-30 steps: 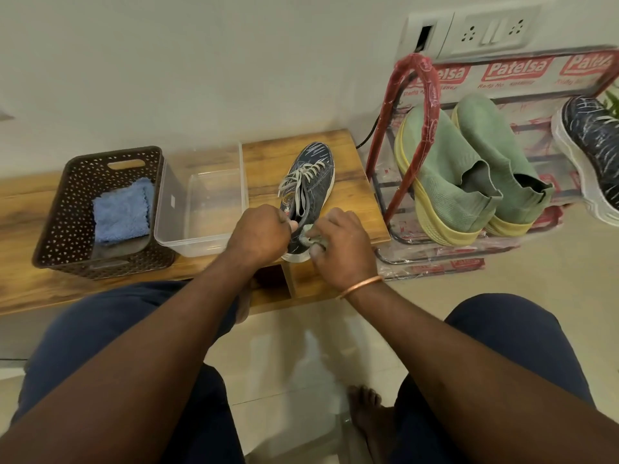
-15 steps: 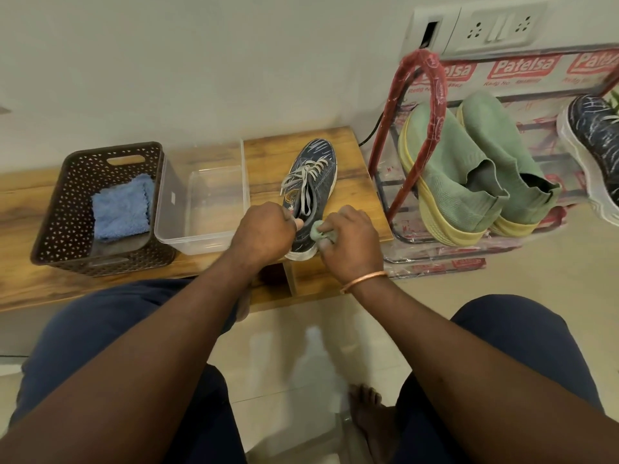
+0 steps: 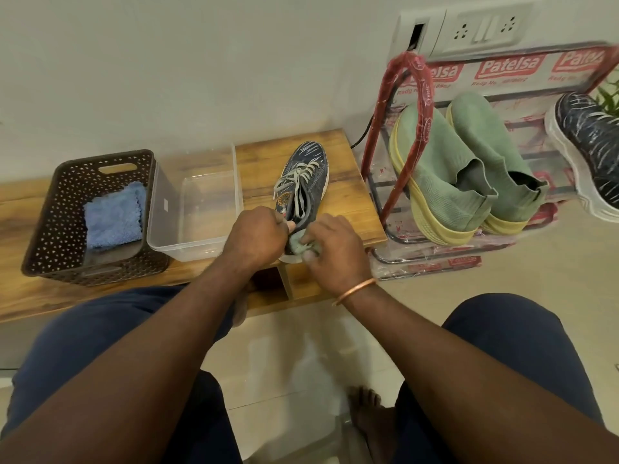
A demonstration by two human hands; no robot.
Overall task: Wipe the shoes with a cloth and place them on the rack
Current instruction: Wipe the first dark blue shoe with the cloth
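A dark blue sneaker (image 3: pixel 308 175) with pale laces lies on the wooden bench (image 3: pixel 348 209), toe pointing to the wall. My left hand (image 3: pixel 256 234) grips its heel collar from the left. My right hand (image 3: pixel 336 251) presses a small pale green cloth (image 3: pixel 298 243) against the heel; most of the cloth is hidden under my fingers. To the right stands the red-wrapped shoe rack (image 3: pixel 415 105), holding two green slip-on shoes (image 3: pixel 445 172) and another dark blue sneaker (image 3: pixel 589 145) at the frame's right edge.
A clear plastic tub (image 3: pixel 194 209) sits left of the sneaker. Beside it a brown perforated basket (image 3: pixel 57 216) holds a folded blue cloth (image 3: pixel 112 217). A wall socket panel (image 3: pixel 469 25) is above the rack. My knees and a bare foot (image 3: pixel 368 416) are below, on the tiled floor.
My right hand with the cloth shifted along the sneaker's heel side, up then back down toward the heel. My left hand kept its grip. The view drifted slightly.
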